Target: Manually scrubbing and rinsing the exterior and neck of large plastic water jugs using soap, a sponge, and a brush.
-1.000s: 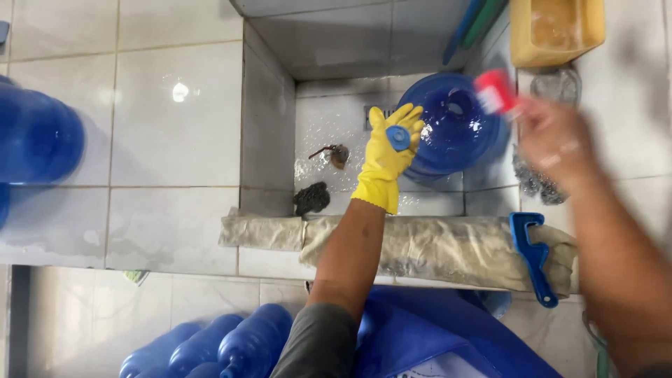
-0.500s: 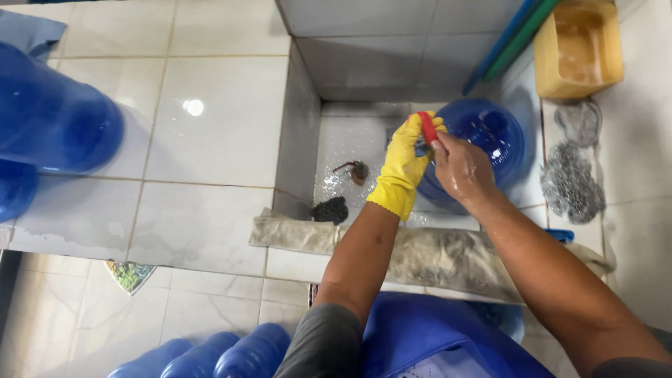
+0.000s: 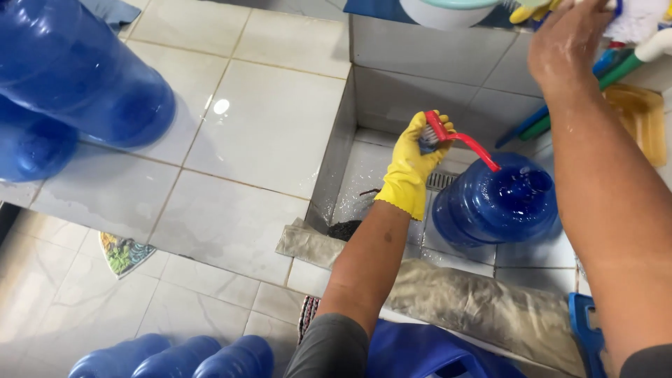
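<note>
The left hand (image 3: 411, 164), in a yellow rubber glove, sits near the middle of the view over a sunken tiled wash basin (image 3: 371, 175). Its fingers are clamped around the bristle end of a red-handled brush (image 3: 458, 140), whose thin handle runs toward 4 o'clock and ends at the top of a blue water jug (image 3: 497, 203). The jug stands in the basin just beside the gloved hand, at 3 o'clock from it, wet and with suds on its upper surface.

The right hand (image 3: 570, 45) is bare and wet, up at 1 o'clock near the top edge, reaching among things on a ledge: a white bowl with a pale green rim (image 3: 448, 10) and some green and blue handles (image 3: 560, 115). Whether its fingers are apart or together I cannot tell, as their tips are hidden. A yellow tub (image 3: 640, 119) lies at 3 o'clock from that hand's wrist.

A grey, dirty cloth (image 3: 462, 301) lies along the basin's near edge at 5 o'clock. More blue jugs (image 3: 77, 84) stand on the white tiled tabletop (image 3: 252, 133) at 10 o'clock, and others (image 3: 175, 357) show at 7 o'clock on the floor.
</note>
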